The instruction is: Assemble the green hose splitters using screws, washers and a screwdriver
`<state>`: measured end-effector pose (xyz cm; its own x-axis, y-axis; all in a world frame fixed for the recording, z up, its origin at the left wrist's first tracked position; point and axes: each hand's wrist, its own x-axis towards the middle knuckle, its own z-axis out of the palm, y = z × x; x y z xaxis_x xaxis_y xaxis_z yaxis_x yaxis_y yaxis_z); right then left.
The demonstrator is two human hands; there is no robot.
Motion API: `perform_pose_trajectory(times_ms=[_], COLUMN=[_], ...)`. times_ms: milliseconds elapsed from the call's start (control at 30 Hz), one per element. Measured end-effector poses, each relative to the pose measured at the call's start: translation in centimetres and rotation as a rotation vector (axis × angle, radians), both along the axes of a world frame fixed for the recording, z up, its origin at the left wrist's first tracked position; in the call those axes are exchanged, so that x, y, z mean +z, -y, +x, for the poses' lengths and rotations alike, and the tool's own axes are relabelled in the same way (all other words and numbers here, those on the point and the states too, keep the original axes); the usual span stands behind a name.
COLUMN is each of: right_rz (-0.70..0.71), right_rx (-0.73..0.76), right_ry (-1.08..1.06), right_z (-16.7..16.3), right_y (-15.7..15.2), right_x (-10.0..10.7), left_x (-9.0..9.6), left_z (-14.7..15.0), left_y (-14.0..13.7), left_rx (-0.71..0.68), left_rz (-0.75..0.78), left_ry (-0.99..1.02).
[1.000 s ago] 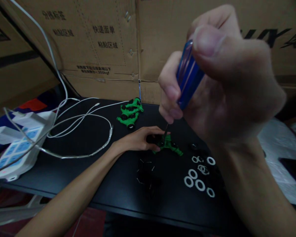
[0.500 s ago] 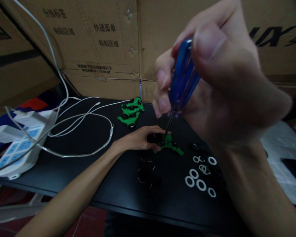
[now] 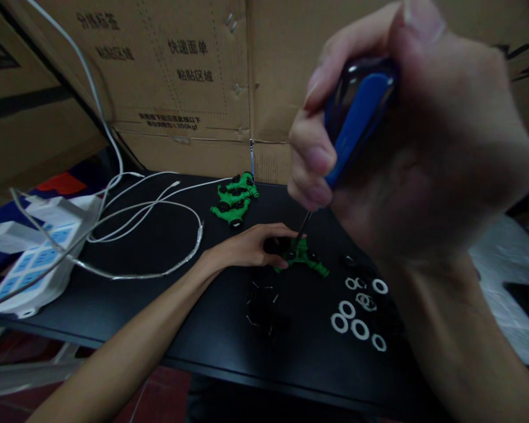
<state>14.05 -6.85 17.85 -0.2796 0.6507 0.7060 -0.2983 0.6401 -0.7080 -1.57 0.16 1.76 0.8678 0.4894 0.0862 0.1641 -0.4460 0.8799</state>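
Note:
My right hand point(image 3: 405, 129) is wrapped round the blue handle of a screwdriver point(image 3: 359, 120). Its thin shaft slants down to a green Y-shaped hose splitter point(image 3: 302, 252) with black parts, and the tip meets the splitter's left part. Low on the table, my left hand point(image 3: 258, 247) grips that splitter from the left between thumb and fingers, steadying it against the dark top. The fingers cover part of its left side. To the right of the splitter lie several white ring washers point(image 3: 359, 329).
More green splitters point(image 3: 235, 202) stand at the back of the black table point(image 3: 211, 352). Small black parts with shiny edges point(image 3: 261, 308) lie near the front. A white power strip point(image 3: 44, 252) with looping cables point(image 3: 158, 276) is at left. Cardboard point(image 3: 194, 106) walls the back.
My right hand has shifted right and turned, tilting the screwdriver's handle further right and toward me. The tip stays at the splitter. My left hand and the splitter have not visibly moved.

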Motion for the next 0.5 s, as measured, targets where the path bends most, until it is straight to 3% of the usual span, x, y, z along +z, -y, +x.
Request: perform_pose_trajectory(times_ms=[300,500], right_rz=[-0.157,-0.248], right_rx=[-0.160,-0.103], right_ry=[-0.143,0.014], right_z=[-1.6,-0.6], right_y=[0.5,0.2], right_x=[-0.1,0.1], left_x=[0.1,0.0], left_z=[0.1,0.0], left_y=[0.1,0.0], left_rx=[0.011,0.014], left_rz=[-0.003,0.002], left_ry=[-0.014,-0.008])
